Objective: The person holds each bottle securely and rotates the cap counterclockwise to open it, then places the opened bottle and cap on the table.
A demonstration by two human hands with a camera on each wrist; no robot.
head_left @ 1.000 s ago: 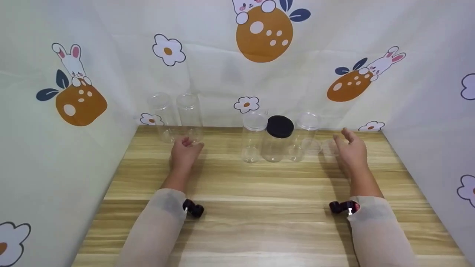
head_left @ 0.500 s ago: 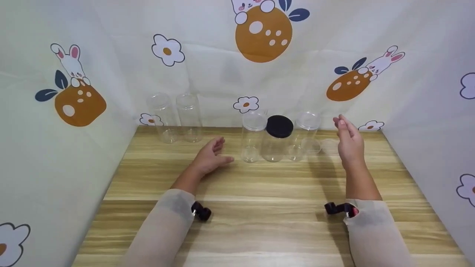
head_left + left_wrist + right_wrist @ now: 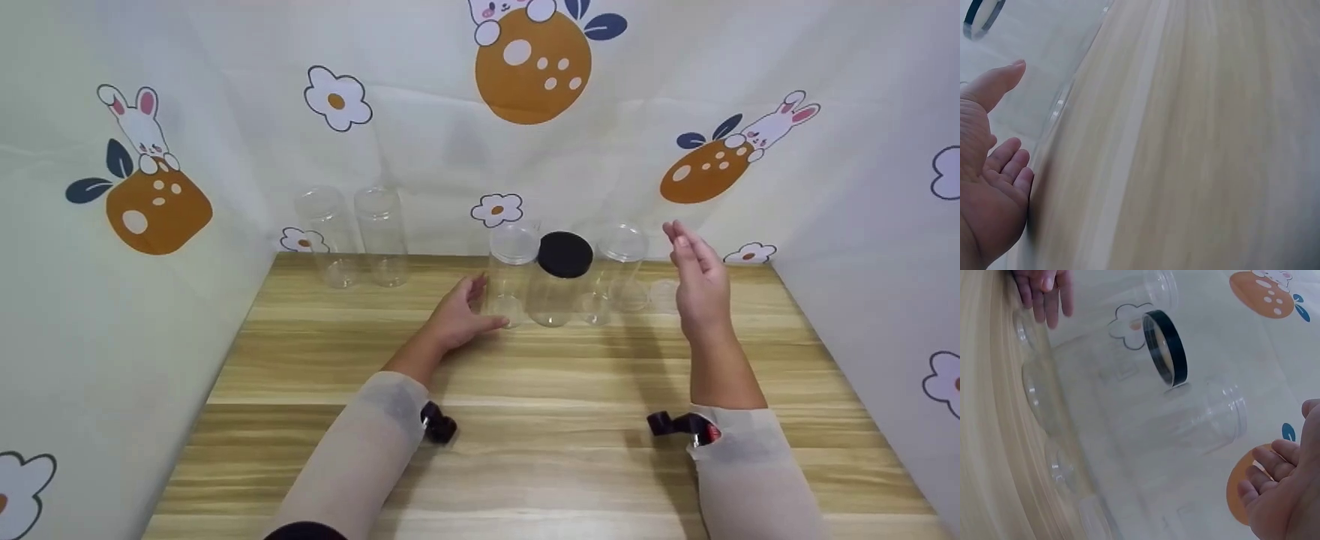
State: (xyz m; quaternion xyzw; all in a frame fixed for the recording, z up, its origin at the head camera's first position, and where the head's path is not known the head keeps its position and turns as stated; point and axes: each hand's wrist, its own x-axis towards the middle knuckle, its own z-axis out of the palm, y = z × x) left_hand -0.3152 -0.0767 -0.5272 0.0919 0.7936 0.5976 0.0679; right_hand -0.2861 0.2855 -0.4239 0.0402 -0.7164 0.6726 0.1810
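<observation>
Beside the leftmost clear jar (image 3: 513, 281) of the middle group is my left hand (image 3: 459, 319). Its thumb overlaps the foot of that jar in the head view, with the fingers spread around its left side. Right of this jar stands a wider clear jar with a black lid (image 3: 566, 255), then another tall clear jar (image 3: 619, 259). My right hand (image 3: 703, 292) is raised to the right of the group, palm turned toward it, fingers extended. Nothing is in that hand. The right wrist view also has the black-lidded jar and my left hand (image 3: 1045, 292) beyond it.
Two tall clear jars, one (image 3: 328, 236) and another (image 3: 382, 236), stand at the back left. Faint clear round bases (image 3: 664, 296) show behind the group near my right hand. A patterned cloth wall (image 3: 442, 150) bounds the wooden table (image 3: 525, 420) at the back and sides.
My left hand has moved right, from in front of the back-left jars to the leftmost jar of the middle group. My right hand has risen and shifted slightly left. The jars stay put.
</observation>
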